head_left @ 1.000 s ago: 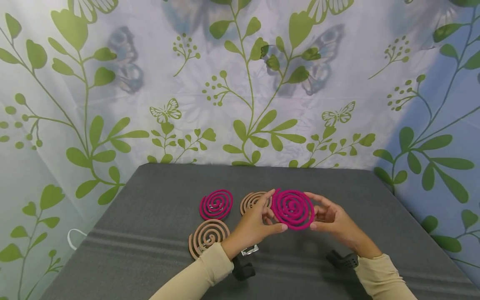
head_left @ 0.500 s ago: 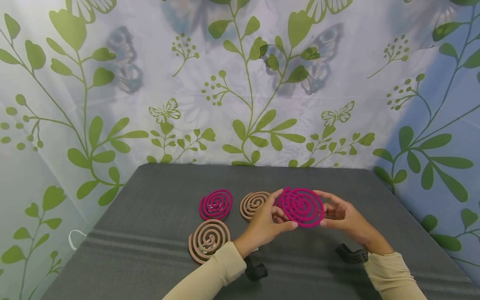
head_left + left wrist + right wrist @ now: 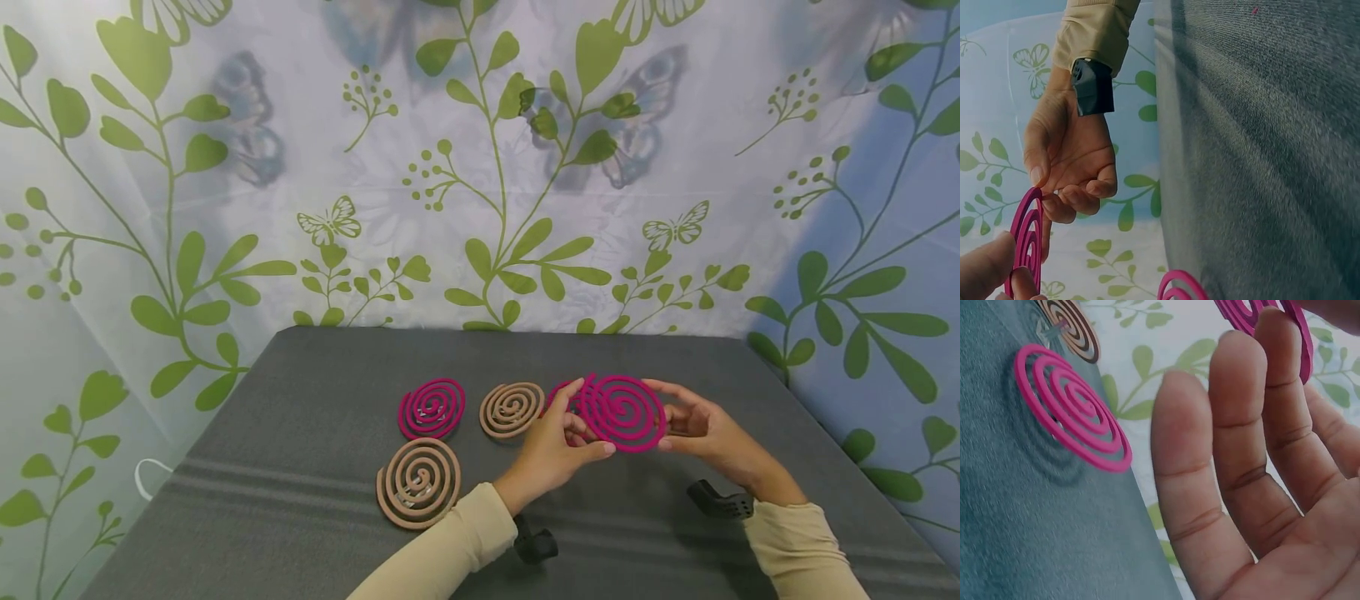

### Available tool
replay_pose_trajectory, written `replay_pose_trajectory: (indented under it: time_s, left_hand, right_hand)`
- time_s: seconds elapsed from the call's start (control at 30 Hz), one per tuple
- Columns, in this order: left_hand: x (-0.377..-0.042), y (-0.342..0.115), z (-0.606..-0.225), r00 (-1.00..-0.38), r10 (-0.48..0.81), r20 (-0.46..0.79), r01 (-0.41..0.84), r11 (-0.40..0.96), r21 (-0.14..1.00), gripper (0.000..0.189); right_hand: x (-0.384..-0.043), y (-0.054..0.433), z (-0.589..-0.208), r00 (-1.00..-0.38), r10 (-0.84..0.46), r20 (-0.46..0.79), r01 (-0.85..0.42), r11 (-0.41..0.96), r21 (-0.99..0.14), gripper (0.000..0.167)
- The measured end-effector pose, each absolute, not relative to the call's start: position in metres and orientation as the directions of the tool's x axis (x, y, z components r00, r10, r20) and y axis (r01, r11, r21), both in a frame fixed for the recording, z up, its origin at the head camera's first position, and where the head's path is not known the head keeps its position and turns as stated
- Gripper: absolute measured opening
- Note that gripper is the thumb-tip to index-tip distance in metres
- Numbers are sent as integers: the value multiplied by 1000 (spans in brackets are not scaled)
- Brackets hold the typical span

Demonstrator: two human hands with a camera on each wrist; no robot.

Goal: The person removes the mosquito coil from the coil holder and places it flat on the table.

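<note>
Both hands hold a pink mosquito coil (image 3: 622, 408) up above the table, tilted so its face shows in the head view. My left hand (image 3: 551, 454) pinches its left edge between thumb and fingers. On the opposite edge, my right hand (image 3: 705, 433) pinches it; in the left wrist view the right thumb lies on the coil's rim (image 3: 1025, 237). Behind the left fingers sits a second pink coil, partly covered in the head view; the right wrist view shows this coil (image 3: 1072, 406) raised a little off the table, its shadow below.
Left of the hands, a tan coil (image 3: 512, 410), another pink coil (image 3: 432, 408) and a nearer tan coil (image 3: 418, 483) rest on small metal stands. They stand on the grey table (image 3: 247, 508). A leaf-patterned curtain (image 3: 480, 167) hangs behind, and a white cord (image 3: 142, 479) loops at the left edge.
Both hands have moved right with the held pink coil. The tan coil beside them shows fully now, and part of the pink coil behind the left fingers has come into view.
</note>
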State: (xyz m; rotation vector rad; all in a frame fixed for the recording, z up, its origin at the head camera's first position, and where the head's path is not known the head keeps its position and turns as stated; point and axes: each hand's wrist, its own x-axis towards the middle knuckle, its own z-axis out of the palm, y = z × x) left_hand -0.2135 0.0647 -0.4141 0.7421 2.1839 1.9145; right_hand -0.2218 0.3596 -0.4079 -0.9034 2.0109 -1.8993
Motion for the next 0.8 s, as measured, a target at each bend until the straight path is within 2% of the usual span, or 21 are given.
replay_pose_trajectory:
  time_s: [0.27, 0.47, 0.8]
  left_hand:
    - [-215, 80, -418, -877, 442, 186, 257, 106, 960, 90]
    - [-216, 91, -421, -887, 428, 175, 240, 104, 965, 89]
    - [-219, 105, -427, -898, 418, 136, 215, 147, 966, 90]
  right_hand:
    - [-223, 373, -412, -775, -589, 227, -268, -18, -963, 76]
    - [-224, 383, -416, -795, -575, 193, -232, -6, -973, 75]
    - [-227, 395, -422, -782, -591, 200, -207, -57, -977, 76]
